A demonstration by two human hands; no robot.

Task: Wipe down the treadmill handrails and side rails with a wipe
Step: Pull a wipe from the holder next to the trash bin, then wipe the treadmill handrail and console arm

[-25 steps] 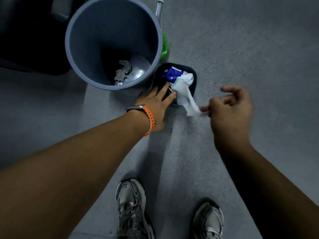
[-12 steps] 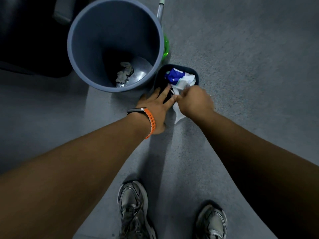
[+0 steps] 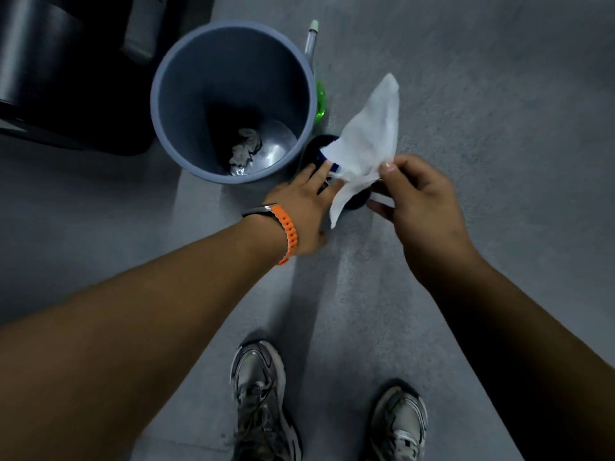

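Trouble here would most likely come from the thin grip. The right hand (image 3: 422,201) pinches the wipe (image 3: 366,141) between thumb and fingertips at one edge only, and the white sheet fans up and away, held just to the right of the bin (image 3: 186,111). A quick tug could tear it. Whether its hanging lower corner is free of the pack cannot be told. If it is caught, a pull may drag a second sheet out or tip the dark tub (image 3: 357,202) that touches the bin's right side. If the pinch slips, the sheet lands on the grey floor (image 3: 499,94) and picks up grit before it meets any rail. The left hand (image 3: 299,207) lies with fingers straight, pressing down on the tub and the blue pack (image 3: 321,158) inside it, grasping nothing. Lifting it too soon would let the tub slide.

A green bottle (image 3: 320,101) with a pale-capped tube stands against the bin's right wall, behind the tub, and a sweeping arm could knock it. A crumpled grey wad (image 3: 246,151) lies at the bin's bottom. A dark machine base (image 3: 50,78) sits left of the bin. Whether it is the treadmill cannot be told, and no handrail or side rail shows. Two shoes (image 3: 259,394) stand well in front of the bin. Nothing visible blocks the right hand's way up.
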